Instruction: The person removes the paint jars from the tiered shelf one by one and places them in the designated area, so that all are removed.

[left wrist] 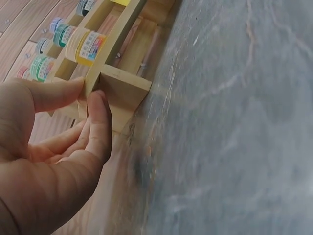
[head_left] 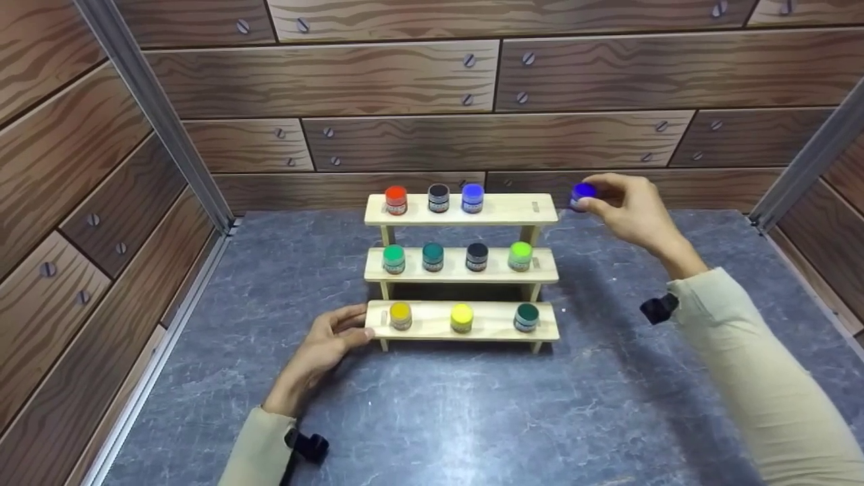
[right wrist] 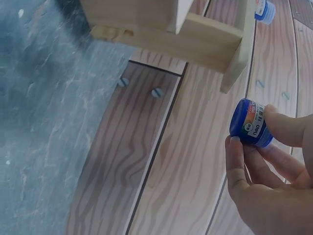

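A small dark blue paint jar point(right wrist: 250, 123) is pinched between the thumb and fingers of my right hand point(head_left: 634, 208), in the air just right of the top shelf. My left hand point(head_left: 329, 343) grips the left end of the bottom shelf of a three-tier wooden rack point(head_left: 493, 329), thumb and fingers pinching its edge. On the top tier stand a red jar point(head_left: 396, 200), a black jar point(head_left: 439, 198) and a lighter blue jar point(head_left: 472, 198); the right end holds none. Several green and dark jars line the middle tier. Below are an orange-yellow jar point(left wrist: 87, 46), a yellow jar point(head_left: 462, 318) and a dark green jar point(head_left: 526, 317).
The rack stands on a grey marbled tabletop point(head_left: 472, 418). Behind it rises a wood-plank patterned wall point(head_left: 405, 142), with similar panels at both sides. A metal rail point(head_left: 158, 324) runs along the left edge.
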A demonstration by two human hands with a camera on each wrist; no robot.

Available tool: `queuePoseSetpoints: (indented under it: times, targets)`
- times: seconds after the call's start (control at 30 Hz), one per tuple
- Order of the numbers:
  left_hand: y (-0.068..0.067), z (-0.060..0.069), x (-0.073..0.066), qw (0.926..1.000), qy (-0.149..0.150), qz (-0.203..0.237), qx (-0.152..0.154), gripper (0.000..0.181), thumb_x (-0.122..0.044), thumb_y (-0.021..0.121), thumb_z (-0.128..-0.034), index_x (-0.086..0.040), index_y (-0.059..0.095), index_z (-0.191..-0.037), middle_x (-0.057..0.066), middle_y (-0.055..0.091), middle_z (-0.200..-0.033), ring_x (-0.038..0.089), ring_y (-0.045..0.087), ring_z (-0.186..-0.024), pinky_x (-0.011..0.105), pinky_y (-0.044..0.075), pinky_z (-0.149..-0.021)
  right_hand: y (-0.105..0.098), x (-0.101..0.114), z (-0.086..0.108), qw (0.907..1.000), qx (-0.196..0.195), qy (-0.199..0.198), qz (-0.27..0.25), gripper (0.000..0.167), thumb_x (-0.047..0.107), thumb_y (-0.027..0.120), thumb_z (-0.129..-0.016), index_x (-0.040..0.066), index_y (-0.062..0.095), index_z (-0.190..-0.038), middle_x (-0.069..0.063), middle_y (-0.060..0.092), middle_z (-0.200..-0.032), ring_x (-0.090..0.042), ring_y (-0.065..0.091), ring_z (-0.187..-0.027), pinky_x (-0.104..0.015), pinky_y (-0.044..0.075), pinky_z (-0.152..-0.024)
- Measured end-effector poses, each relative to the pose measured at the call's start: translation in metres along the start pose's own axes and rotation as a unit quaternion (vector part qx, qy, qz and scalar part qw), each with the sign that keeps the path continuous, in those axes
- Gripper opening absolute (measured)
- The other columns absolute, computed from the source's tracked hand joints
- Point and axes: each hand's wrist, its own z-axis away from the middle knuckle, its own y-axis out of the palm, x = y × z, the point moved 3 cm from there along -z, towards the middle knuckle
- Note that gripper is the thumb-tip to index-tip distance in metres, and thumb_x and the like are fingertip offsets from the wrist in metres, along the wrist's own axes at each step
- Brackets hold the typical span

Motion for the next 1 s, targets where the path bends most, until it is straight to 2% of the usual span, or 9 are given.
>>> queuePoseSetpoints:
  times: [0.1,0.27,0.37,0.57,0.8,0.9,1.0]
  targets:
    - [-0.002,-0.001,0.003,0.9999,-0.002,0.009,0.013,0.067,0.001,0.069,-0.0967,0.015,0.040,-0.155,0.036,0.052,-0.152,0.028,0.068,-0.124,0.027,0.060,-0.102,0.002,-0.009,0.003,1.0000,0.006,0.005,-0.002,0.045,0.020,0.075,-0.102,0.000,0.066,-0.141,-0.030,0.070,-0.130,-0.025,0.072,-0.103,-0.008,0.055,-0.074]
    - [-0.005,-0.002,0.010,0.9978,-0.010,0.052,0.040,0.070,-0.001,0.069,-0.0979,0.016,0.035,-0.157,0.037,0.046,-0.157,0.021,0.067,-0.123,0.025,0.058,-0.105,0.007,-0.023,0.008,0.9998,0.014,0.003,-0.011,0.045,0.016,0.074,-0.102,-0.004,0.064,-0.141,-0.034,0.067,-0.134,-0.042,0.071,-0.112,-0.004,0.052,-0.075]
    - [-0.006,-0.003,0.012,0.9957,-0.016,0.076,0.050,0.072,0.000,0.068,-0.0981,0.016,0.032,-0.158,0.038,0.042,-0.159,0.019,0.066,-0.123,0.024,0.057,-0.106,0.011,-0.032,0.011,0.9998,0.016,0.009,-0.011,0.044,0.015,0.074,-0.102,-0.004,0.064,-0.141,-0.033,0.066,-0.135,-0.047,0.070,-0.115,-0.003,0.052,-0.075]
    - [-0.008,-0.004,0.014,0.9944,-0.016,0.087,0.058,0.074,-0.001,0.068,-0.0981,0.016,0.029,-0.160,0.038,0.039,-0.161,0.020,0.064,-0.127,0.023,0.056,-0.107,0.018,-0.046,0.016,0.9995,0.030,0.007,-0.009,0.043,0.011,0.074,-0.102,-0.005,0.064,-0.141,-0.034,0.066,-0.135,-0.048,0.070,-0.116,-0.002,0.050,-0.076]
    - [-0.008,-0.003,0.015,0.9940,-0.010,0.090,0.063,0.075,-0.002,0.069,-0.0992,0.015,0.028,-0.160,0.037,0.038,-0.162,0.022,0.064,-0.129,0.024,0.055,-0.110,0.034,-0.063,0.023,0.9969,0.067,0.039,-0.006,0.046,0.009,0.073,-0.101,-0.005,0.061,-0.143,-0.033,0.065,-0.137,-0.046,0.070,-0.118,-0.008,0.055,-0.080]
    - [-0.008,-0.004,0.015,0.9939,-0.010,0.091,0.061,0.075,-0.001,0.069,-0.0989,0.015,0.029,-0.160,0.037,0.038,-0.162,0.021,0.064,-0.128,0.025,0.055,-0.109,0.043,-0.071,0.025,0.9961,0.079,0.039,-0.006,0.046,0.006,0.073,-0.099,-0.007,0.062,-0.142,-0.034,0.065,-0.136,-0.047,0.070,-0.117,-0.019,0.061,-0.087]
    - [-0.008,-0.004,0.015,0.9940,-0.009,0.091,0.060,0.075,-0.001,0.069,-0.0987,0.015,0.029,-0.160,0.037,0.039,-0.162,0.022,0.065,-0.127,0.025,0.055,-0.109,0.052,-0.080,0.026,0.9953,0.090,0.036,-0.003,0.046,0.003,0.073,-0.098,-0.011,0.062,-0.140,-0.037,0.065,-0.134,-0.050,0.069,-0.117,-0.040,0.063,-0.098]
